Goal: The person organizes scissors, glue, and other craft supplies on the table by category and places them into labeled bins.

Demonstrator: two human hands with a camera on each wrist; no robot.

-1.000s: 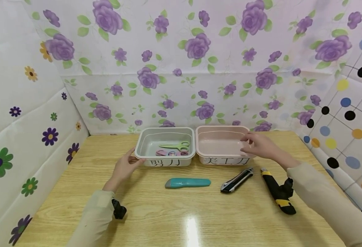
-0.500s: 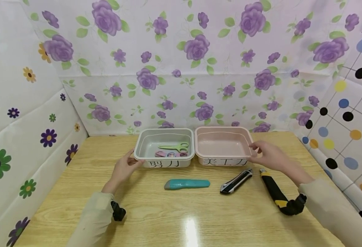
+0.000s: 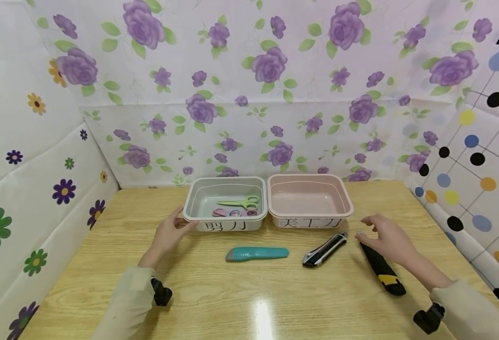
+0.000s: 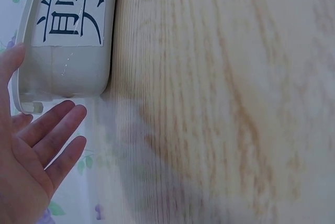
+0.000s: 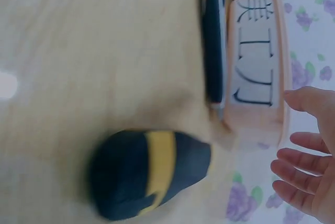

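Observation:
My left hand [image 3: 168,235] is at the near-left corner of the grey bin [image 3: 264,208], its thumb touching the rim. In the left wrist view its other fingers stretch out relaxed beside the bin's end. Green-handled scissors [image 3: 249,203] and a pink pair of scissors [image 3: 221,212] lie in that bin. My right hand [image 3: 391,240] holds nothing and hovers over the front end of a black and yellow utility knife [image 3: 381,267], hiding part of it. Further left on the table lie a black and silver utility knife [image 3: 325,250] and a teal utility knife [image 3: 257,253].
A pink bin [image 3: 347,205] stands right beside the grey one. Both carry labels with black characters on their fronts. Flowered cloth [image 3: 241,132] hangs behind the wooden table [image 3: 215,297], and patterned cloth closes in both sides.
My right hand has withdrawn from over the pink bin's right rim, moving right and toward me to above the black and yellow utility knife. My left hand stays at the grey bin.

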